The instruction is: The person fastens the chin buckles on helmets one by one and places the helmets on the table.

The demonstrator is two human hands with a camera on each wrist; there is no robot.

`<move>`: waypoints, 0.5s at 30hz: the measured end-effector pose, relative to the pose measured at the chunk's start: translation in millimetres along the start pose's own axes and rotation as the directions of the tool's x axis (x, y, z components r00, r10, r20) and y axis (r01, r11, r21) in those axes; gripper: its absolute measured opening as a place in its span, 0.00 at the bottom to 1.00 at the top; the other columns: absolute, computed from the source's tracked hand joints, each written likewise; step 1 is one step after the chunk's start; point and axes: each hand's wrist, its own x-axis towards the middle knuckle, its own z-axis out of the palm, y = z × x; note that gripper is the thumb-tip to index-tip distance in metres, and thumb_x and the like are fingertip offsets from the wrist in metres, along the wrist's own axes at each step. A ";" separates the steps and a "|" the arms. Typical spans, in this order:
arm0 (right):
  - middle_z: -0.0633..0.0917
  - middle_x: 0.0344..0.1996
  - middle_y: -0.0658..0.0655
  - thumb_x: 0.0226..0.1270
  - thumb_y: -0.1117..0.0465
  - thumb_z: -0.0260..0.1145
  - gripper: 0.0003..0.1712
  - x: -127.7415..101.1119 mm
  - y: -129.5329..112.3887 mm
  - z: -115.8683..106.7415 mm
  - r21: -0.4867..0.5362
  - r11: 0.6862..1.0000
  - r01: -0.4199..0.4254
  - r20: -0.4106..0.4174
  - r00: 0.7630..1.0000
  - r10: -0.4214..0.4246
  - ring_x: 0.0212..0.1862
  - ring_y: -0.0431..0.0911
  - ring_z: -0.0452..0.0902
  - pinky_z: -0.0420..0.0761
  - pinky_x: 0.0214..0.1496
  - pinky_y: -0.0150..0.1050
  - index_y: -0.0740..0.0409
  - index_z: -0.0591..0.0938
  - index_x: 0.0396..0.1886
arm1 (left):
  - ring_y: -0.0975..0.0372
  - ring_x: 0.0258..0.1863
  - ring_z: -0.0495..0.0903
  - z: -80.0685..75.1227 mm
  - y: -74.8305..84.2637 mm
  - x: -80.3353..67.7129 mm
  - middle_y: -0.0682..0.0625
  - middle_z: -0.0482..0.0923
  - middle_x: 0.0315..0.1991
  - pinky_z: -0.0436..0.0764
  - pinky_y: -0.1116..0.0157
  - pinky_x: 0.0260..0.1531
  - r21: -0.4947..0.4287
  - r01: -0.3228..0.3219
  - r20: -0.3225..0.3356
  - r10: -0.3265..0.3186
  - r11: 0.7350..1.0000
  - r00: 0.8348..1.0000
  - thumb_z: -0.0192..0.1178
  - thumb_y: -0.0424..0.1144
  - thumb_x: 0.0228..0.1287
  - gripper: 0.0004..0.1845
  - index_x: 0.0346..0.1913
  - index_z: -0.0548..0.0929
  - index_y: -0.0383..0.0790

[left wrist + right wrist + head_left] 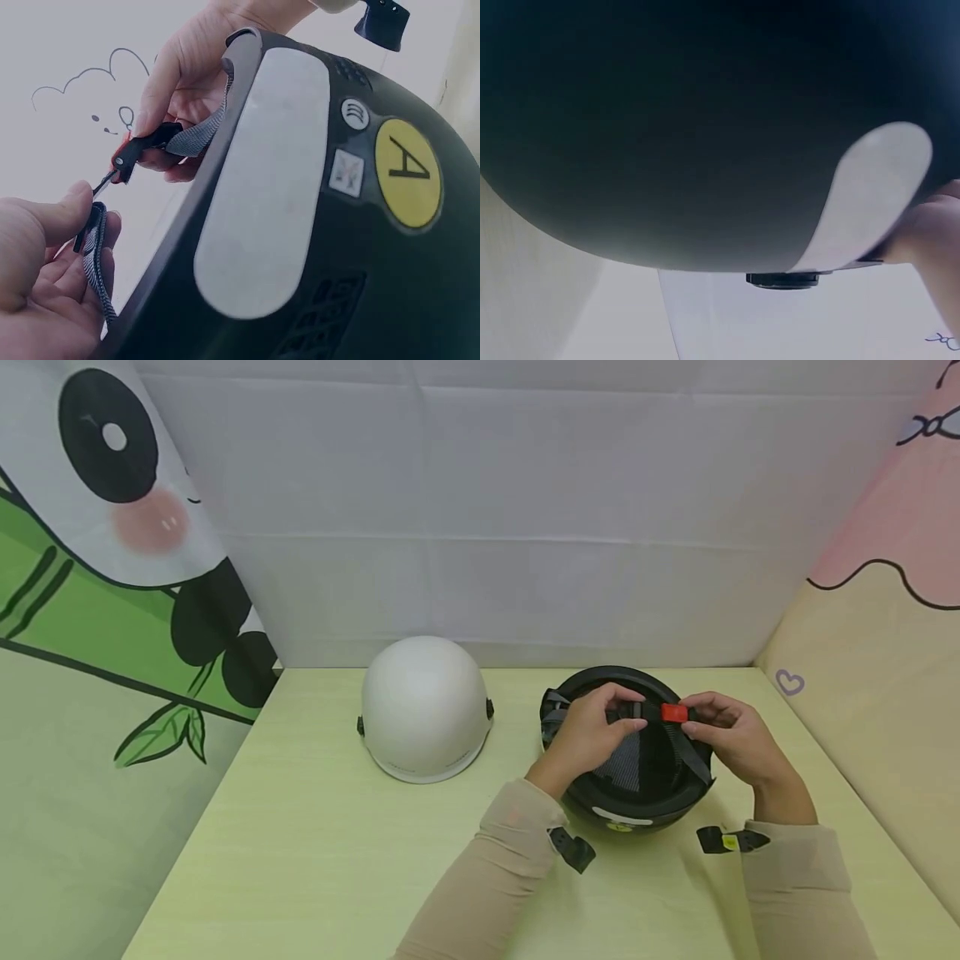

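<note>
both hands (592,731) pinch the black helmet's (637,802) strap buckle (673,712).

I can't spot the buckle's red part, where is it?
Head view: the red buckle piece is pinched in the right hand, over the upturned black helmet.

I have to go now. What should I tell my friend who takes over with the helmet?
Left hand pinches the strap's plain buckle end.
Right hand pinches the red buckle piece.
The black helmet lies upside down on the table; the white helmet stands beside it, untouched.
Done: both strap ends are brought close together.
Left: the wrist view shows a gap, so the buckle is probably not clicked shut yet.
</note>
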 end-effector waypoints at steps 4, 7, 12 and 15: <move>0.80 0.36 0.55 0.59 0.84 0.49 0.19 -5.0 -1.5 5.8 0.009 1.000 0.006 0.008 1.000 -0.006 0.35 0.42 0.77 0.76 0.36 0.32 0.66 0.77 0.44 | 0.70 0.45 0.71 0.5 1.6 -6.3 0.62 0.73 0.44 0.72 0.72 0.36 -0.012 0.001 0.002 -0.001 1.000 1.000 0.62 0.44 0.56 0.15 0.48 0.76 0.53; 0.81 0.36 0.55 0.59 0.84 0.49 0.19 -8.8 -2.6 10.0 0.008 1.000 0.006 0.008 1.000 -0.006 0.35 0.42 0.77 0.77 0.35 0.31 0.66 0.77 0.44 | 0.70 0.45 0.71 0.9 2.6 -10.8 0.63 0.73 0.44 0.72 0.72 0.35 -0.025 0.007 0.003 -0.007 1.000 1.000 0.62 0.44 0.56 0.15 0.48 0.77 0.53; 0.82 0.36 0.56 0.59 0.83 0.50 0.19 -15.4 -4.0 17.6 0.002 1.000 -0.007 0.000 1.000 0.007 0.35 0.43 0.78 0.77 0.33 0.32 0.66 0.79 0.43 | 0.71 0.42 0.72 1.7 2.4 -17.8 0.63 0.74 0.41 0.72 0.72 0.32 -0.046 0.025 0.005 -0.025 0.999 1.000 0.63 0.46 0.55 0.15 0.47 0.78 0.54; 0.82 0.36 0.56 0.59 0.83 0.51 0.19 -19.2 -4.7 22.6 -0.025 1.000 -0.014 -0.011 1.000 0.013 0.35 0.43 0.78 0.77 0.33 0.32 0.66 0.80 0.43 | 0.72 0.37 0.72 2.6 2.2 -22.5 0.64 0.75 0.38 0.73 0.72 0.29 -0.060 0.039 0.012 -0.038 0.997 0.999 0.63 0.47 0.54 0.15 0.46 0.78 0.54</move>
